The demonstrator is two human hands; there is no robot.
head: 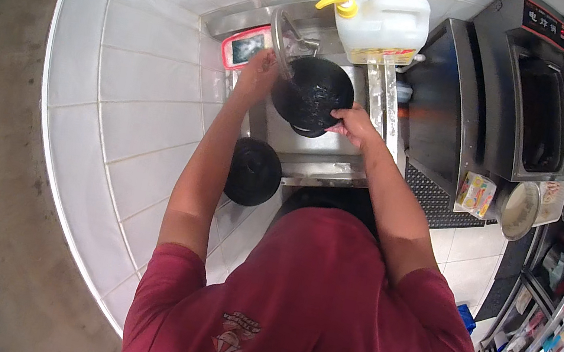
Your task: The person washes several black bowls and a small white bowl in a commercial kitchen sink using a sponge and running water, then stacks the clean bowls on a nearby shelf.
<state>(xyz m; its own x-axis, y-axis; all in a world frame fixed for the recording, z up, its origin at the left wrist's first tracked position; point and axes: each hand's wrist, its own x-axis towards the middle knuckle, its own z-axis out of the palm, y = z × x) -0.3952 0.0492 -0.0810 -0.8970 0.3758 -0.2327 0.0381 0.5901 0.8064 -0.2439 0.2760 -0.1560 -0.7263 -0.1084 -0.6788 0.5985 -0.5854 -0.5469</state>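
Note:
A wet black round bowl or pan is held over a stainless steel sink. My right hand grips its right rim, thumb on top. My left hand is at its left side, beside the curved metal faucet; whether it grips the faucet, the rim or neither is unclear. Part of another dark round thing shows under the bowl's near edge. A second black round vessel is at the sink's near left, partly behind my left forearm. Behind my left hand lies a red-framed container or device with a dark middle.
A large white jug with a yellow pump stands at the sink's back right. Steel electric fryers are to the right. Near them are a small printed box and a round bowl. A white tiled wall rises on the left.

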